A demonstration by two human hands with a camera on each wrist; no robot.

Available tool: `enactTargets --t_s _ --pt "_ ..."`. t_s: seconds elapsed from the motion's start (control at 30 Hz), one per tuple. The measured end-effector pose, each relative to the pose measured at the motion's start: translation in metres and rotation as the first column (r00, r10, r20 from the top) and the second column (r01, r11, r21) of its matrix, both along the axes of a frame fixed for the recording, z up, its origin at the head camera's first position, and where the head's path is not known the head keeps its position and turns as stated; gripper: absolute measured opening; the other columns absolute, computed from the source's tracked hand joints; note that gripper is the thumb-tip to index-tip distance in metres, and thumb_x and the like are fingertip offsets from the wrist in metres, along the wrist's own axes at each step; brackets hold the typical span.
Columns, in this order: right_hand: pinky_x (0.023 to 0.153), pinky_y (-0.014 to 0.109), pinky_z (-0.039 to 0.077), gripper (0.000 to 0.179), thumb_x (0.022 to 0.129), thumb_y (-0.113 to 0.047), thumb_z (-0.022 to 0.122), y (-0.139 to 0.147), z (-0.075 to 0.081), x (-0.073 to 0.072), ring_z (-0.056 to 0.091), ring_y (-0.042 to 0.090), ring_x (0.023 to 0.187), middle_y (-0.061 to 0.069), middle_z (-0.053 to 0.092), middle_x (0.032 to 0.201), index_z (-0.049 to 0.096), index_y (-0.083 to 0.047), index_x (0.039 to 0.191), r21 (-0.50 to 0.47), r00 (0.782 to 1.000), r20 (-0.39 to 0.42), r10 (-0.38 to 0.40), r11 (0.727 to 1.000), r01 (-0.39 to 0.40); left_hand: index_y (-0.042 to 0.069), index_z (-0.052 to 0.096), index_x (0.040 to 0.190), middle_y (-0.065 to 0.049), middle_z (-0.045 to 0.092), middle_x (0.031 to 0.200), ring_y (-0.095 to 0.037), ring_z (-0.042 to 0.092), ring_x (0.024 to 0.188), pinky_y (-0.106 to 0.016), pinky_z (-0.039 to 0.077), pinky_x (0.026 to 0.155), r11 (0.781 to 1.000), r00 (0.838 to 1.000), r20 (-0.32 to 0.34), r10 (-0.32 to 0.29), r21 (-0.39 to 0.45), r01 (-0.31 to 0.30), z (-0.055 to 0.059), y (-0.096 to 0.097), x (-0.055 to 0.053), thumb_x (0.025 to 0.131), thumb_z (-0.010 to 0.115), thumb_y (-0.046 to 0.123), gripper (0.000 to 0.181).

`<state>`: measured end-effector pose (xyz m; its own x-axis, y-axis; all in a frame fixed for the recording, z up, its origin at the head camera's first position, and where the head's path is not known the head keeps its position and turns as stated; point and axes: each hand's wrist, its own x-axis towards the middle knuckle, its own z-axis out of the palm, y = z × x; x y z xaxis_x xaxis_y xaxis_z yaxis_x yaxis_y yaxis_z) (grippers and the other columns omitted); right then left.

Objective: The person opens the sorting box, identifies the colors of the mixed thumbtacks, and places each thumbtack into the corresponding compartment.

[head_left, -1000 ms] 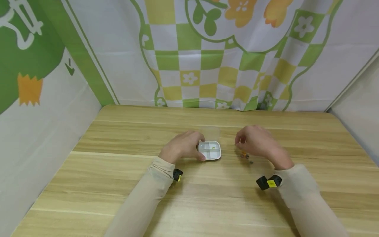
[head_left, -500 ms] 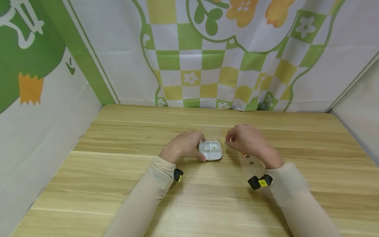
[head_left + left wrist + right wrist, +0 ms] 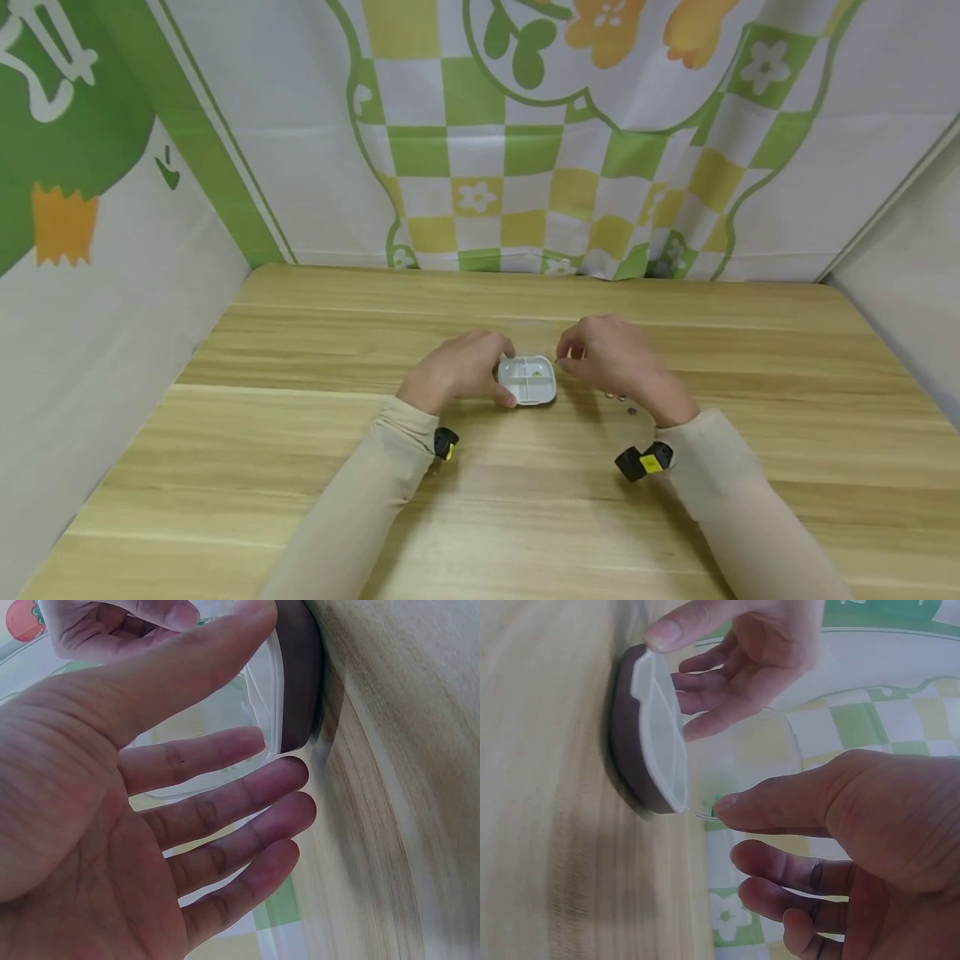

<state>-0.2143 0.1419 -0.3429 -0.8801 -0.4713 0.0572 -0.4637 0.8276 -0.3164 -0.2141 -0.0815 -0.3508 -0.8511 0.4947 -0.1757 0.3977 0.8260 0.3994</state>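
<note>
One rounded white-and-brown four-compartment box (image 3: 512,388), toward the far edge of the wooden table (image 3: 480,517) — left hand (image 3: 465,367) gripping its left end. Stowed: one tiny yellow-green piece (image 3: 536,374). Outstanding, apparently: one tiny green piece (image 3: 715,807), pinched in right hand (image 3: 607,354) — plus three small dark pieces (image 3: 632,410).

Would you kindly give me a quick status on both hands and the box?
Left hand holds divided box. Right hand pinches small green piece beside it. Nothing visibly in the way.
</note>
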Motion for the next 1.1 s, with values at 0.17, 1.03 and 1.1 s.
enactTargets --t_s 0.17,1.03,1.1 --pt "0.062 0.035 0.046 0.003 0.089 -0.016 0.076 -0.003 -0.005 -0.001 0.059 0.016 0.069 -0.003 0.067 0.078 0.079 -0.017 0.089 -0.01 1.0 -0.012 -0.002 1.0 0.002 0.004 0.067 0.127 -0.006 0.068 0.115 -0.017 0.059 0.092 -0.036 0.049 0.083 1.0 1.0 -0.006 -0.007 -0.001 0.007 0.0 0.0 0.0 0.075 0.092 0.032 0.064" --pt "0.06 0.034 0.044 0.004 0.088 -0.013 0.075 -0.011 -0.02 0.0 0.057 0.016 0.068 -0.003 0.064 0.076 0.079 -0.015 0.089 -0.041 0.999 -0.031 0.036 0.998 -0.037 0.003 0.066 0.128 -0.006 0.068 0.113 -0.017 0.059 0.09 -0.035 0.049 0.081 1.0 1.0 0.005 -0.014 -0.004 0.014 0.001 0.0 0.0 0.076 0.091 0.032 0.065" --pt "0.059 0.033 0.044 0.004 0.088 -0.013 0.075 -0.011 -0.02 -0.001 0.056 0.016 0.068 -0.003 0.064 0.076 0.079 -0.015 0.089 -0.043 0.999 -0.027 0.034 0.998 -0.035 0.003 0.066 0.128 -0.006 0.068 0.113 -0.017 0.059 0.091 -0.035 0.049 0.081 1.0 1.0 0.008 -0.012 -0.006 0.012 0.001 0.0 0.0 0.076 0.091 0.032 0.065"
